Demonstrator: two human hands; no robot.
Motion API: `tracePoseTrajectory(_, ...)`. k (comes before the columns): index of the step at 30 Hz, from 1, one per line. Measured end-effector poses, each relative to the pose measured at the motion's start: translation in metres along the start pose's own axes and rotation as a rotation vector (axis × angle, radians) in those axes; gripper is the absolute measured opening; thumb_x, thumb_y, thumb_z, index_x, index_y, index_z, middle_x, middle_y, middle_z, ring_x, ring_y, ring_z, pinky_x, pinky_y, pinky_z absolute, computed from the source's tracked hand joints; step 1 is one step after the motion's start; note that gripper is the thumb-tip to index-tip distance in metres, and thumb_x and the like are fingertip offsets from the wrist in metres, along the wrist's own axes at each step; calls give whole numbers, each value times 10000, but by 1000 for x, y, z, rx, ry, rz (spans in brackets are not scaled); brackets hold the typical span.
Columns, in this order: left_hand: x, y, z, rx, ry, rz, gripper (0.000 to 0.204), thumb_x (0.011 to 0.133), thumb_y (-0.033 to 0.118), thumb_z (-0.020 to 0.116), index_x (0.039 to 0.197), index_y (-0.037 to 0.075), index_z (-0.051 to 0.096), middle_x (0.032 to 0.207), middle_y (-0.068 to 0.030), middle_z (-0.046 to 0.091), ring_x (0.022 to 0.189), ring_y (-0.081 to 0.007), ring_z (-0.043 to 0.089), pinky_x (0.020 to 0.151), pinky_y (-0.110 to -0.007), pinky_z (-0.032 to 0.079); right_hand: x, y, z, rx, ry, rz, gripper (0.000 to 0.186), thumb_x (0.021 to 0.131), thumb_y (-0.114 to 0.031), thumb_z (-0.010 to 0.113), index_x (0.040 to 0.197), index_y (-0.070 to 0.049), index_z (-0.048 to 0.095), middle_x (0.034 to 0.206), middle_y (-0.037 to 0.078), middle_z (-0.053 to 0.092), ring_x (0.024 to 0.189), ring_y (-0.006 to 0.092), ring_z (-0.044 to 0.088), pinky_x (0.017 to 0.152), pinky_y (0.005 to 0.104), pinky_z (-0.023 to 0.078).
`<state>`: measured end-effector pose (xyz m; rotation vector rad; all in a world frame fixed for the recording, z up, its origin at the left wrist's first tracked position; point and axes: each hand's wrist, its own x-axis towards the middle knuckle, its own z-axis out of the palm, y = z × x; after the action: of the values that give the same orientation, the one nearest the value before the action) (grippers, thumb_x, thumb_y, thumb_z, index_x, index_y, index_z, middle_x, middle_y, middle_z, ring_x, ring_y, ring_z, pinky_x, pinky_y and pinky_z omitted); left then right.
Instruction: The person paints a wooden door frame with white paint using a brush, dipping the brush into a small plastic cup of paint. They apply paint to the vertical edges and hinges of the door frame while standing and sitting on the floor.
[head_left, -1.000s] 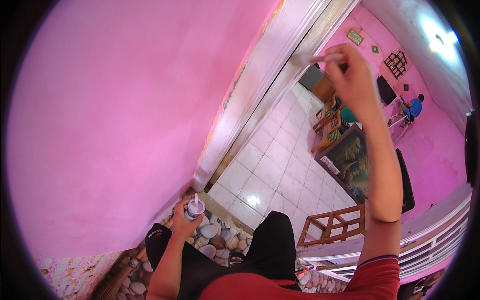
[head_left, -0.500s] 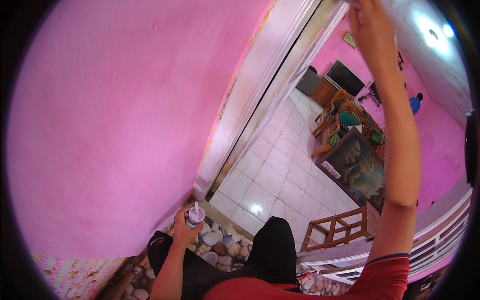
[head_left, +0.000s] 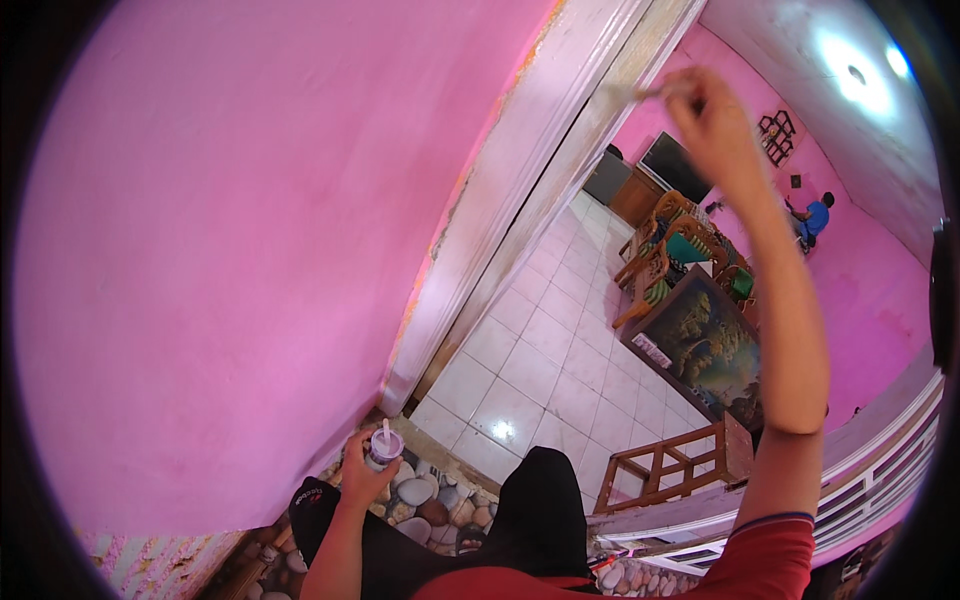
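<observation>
Low at the left, my left hand [head_left: 362, 474] is wrapped round a small clear cup [head_left: 382, 452] of pale lilac-white paint. A light flat stick [head_left: 386, 428] stands up out of the cup. My right hand [head_left: 712, 118] is raised high with the arm stretched up, its fingers pinched on the handle of a thin paintbrush [head_left: 642, 93]. Motion blurs the brush; its tip points left, in front of the wooden door frame [head_left: 622, 72]. Whether the tip touches the wood cannot be told. White paint covers the outer trim [head_left: 500, 170] beside the bare wood.
A pink wall [head_left: 250, 250] fills the left. Beyond the doorway lie white tiles [head_left: 520, 370], wooden chairs [head_left: 655, 270], a framed painting [head_left: 700, 340] and a wooden rack [head_left: 670, 465]. A person in blue [head_left: 815, 218] is far back. Pebble-patterned flooring [head_left: 430, 510] lies below me.
My right hand has come down from the top of the door frame, and the brush now shows. My left hand and the cup are slightly lower and further left in view.
</observation>
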<state>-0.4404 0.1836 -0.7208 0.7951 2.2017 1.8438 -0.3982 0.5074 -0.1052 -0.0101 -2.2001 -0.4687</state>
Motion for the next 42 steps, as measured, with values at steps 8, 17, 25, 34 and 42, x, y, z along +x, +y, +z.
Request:
tracePoseTrajectory(8, -2, 2, -4, 41, 0, -11, 735, 712, 180, 904, 1318, 17, 522, 1210, -148, 631, 1119, -267, 640, 982, -394, 507, 62, -50, -45, -296, 282, -63, 127, 942, -45, 627, 1022, 42, 583, 928, 220, 623, 818, 399, 643, 741, 449, 526)
tracePoseTrajectory(17, -5, 9, -13, 9, 28, -5, 721, 702, 174, 917, 1295, 17, 538, 1192, -158, 603, 1091, -287, 614, 962, -389, 495, -144, -110, 91, -187, -219, -69, 124, 931, -73, 603, 1035, -13, 573, 992, 138, 544, 886, 319, 627, 686, 432, 567)
tracePoseTrajectory(25, -7, 18, -18, 33, -48, -96, 729, 752, 160, 894, 1344, 9, 496, 1251, -158, 620, 1154, -251, 641, 1020, -392, 521, -292, -163, 192, 252, -502, 291, 151, 941, -77, 598, 1074, -7, 583, 1007, 151, 553, 882, 350, 644, 710, 444, 582)
tracePoseTrajectory(34, -8, 24, -22, 41, 5, -3, 670, 713, 121, 896, 1282, 39, 551, 1227, -145, 629, 1063, -276, 627, 918, -377, 499, -305, -163, 203, 478, -447, 533, 146, 968, -101, 598, 1089, -19, 597, 1054, 178, 575, 875, 409, 650, 733, 492, 552)
tracePoseTrajectory(42, -8, 30, -18, 11, -37, 19, 674, 712, 114, 891, 1285, 37, 543, 1251, -164, 617, 1167, -322, 619, 1014, -421, 486, -382, -194, 277, 453, -520, 525, 128, 973, -110, 587, 1068, -24, 582, 1045, 180, 571, 893, 402, 651, 733, 497, 559)
